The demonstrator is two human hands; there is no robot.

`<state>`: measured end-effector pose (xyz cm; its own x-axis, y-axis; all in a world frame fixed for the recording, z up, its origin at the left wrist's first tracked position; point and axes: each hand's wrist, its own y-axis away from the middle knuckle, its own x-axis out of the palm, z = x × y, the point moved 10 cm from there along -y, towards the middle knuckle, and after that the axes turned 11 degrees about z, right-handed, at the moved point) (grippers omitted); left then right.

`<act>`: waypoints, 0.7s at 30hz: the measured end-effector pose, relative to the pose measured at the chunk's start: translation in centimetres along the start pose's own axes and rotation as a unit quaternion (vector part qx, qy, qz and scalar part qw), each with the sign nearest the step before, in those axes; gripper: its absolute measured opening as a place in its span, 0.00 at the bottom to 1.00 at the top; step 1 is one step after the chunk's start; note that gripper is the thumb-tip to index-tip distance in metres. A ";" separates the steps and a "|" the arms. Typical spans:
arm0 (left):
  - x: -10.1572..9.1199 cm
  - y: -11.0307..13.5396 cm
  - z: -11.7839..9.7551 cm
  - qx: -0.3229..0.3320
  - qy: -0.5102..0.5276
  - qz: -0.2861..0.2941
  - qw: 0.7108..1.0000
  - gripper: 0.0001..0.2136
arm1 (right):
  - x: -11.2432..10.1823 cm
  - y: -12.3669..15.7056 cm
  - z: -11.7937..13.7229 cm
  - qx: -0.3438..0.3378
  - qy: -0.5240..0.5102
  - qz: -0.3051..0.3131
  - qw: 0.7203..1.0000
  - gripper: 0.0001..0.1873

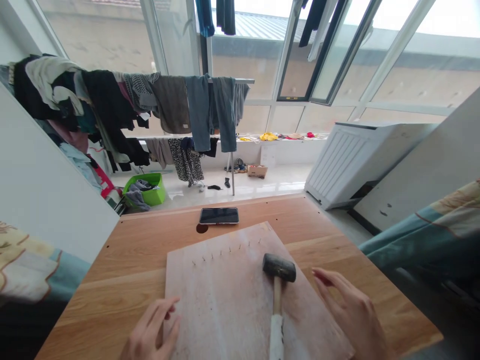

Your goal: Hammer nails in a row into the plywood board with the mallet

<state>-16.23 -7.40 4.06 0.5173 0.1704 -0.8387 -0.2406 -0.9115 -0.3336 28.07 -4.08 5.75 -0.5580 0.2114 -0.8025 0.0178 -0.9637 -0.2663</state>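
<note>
In the head view, your left hand (152, 327) is open, fingers loosely bent, at the near left edge of the board (221, 300); you cannot tell whether it touches the wood. Your right hand (350, 307) is open too, its fingers spread from the thumb, just beside the board's right edge. The board lies at an angle on the table (108, 280) in front of you, between your hands. A row of nails (221, 253) stands in its far part, some of them leaning. The mallet (279, 268) lies on the board's right half, its dark head away from you and its handle pointing towards you. Beyond the board, a phone (219, 215) lies near the table's far edge, next to a dark round spot (202, 228). Past the table, clothes (172, 105) hang on a rack, with a green basket (145, 189) on the floor.
</note>
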 end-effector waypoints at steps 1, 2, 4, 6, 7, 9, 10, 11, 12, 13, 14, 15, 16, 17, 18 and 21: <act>0.0 -1.5 1.1 -0.037 0.015 0.011 0.999 0.12 | 0.7 -2.3 1.4 -0.014 -0.012 0.019 1.000 0.16; 0.0 -2.9 2.0 -0.068 0.031 0.008 0.997 0.13 | 2.0 -4.6 3.0 -0.034 -0.021 0.057 0.998 0.17; 1.0 -5.8 3.0 -0.103 0.075 0.036 0.991 0.15 | 4.4 -8.7 5.8 -0.073 -0.027 0.113 0.991 0.17; 2.6 -8.1 3.0 -0.107 0.133 0.076 0.982 0.16 | 7.2 -11.8 7.9 -0.108 -0.025 0.179 0.978 0.15; 3.2 -8.9 2.9 -0.106 0.156 0.091 0.978 0.15 | 8.4 -12.8 8.6 -0.123 -0.021 0.210 0.970 0.14; 3.9 -9.7 2.9 -0.113 0.183 0.102 0.971 0.14 | 10.2 -14.0 9.4 -0.144 -0.010 0.260 0.955 0.12; 4.0 -9.8 3.1 -0.120 0.188 0.099 0.970 0.13 | 10.6 -14.2 9.6 -0.150 -0.003 0.274 0.950 0.12; 3.8 -9.8 3.4 -0.128 0.190 0.089 0.969 0.12 | 10.7 -14.3 9.8 -0.153 0.002 0.282 0.947 0.12; 3.6 -9.7 3.7 -0.136 0.190 0.074 0.969 0.11 | 10.7 -14.4 10.0 -0.155 0.006 0.284 0.946 0.13; 3.2 -9.5 3.9 -0.141 0.189 0.059 0.970 0.10 | 10.6 -14.4 10.2 -0.155 0.010 0.283 0.946 0.13; 3.0 -9.4 4.1 -0.142 0.188 0.045 0.971 0.10 | 10.5 -14.3 10.5 -0.156 0.012 0.283 0.946 0.14; 2.9 -9.4 4.2 -0.140 0.187 0.039 0.972 0.10 | 10.6 -14.2 10.9 -0.158 0.015 0.285 0.945 0.14; 3.1 -9.6 4.1 -0.134 0.189 0.040 0.972 0.10 | 10.8 -14.0 11.3 -0.161 0.017 0.291 0.943 0.14; 3.4 -9.8 3.9 -0.125 0.193 0.048 0.972 0.10 | 11.1 -13.9 11.8 -0.165 0.021 0.299 0.940 0.13; 3.8 -10.1 3.6 -0.114 0.197 0.056 0.972 0.11 | 11.4 -13.8 12.2 -0.168 0.025 0.306 0.937 0.13; 4.7 -11.2 2.2 -0.076 0.204 0.064 0.974 0.10 | 11.8 -13.9 12.9 -0.167 0.038 0.304 0.937 0.14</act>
<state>-12.95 4.43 2.87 0.7815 -0.0818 -0.6185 -0.2154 -0.9658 -0.1443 10.50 9.71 6.88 -0.3000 -0.3378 -0.8921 0.5798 -0.8072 0.1107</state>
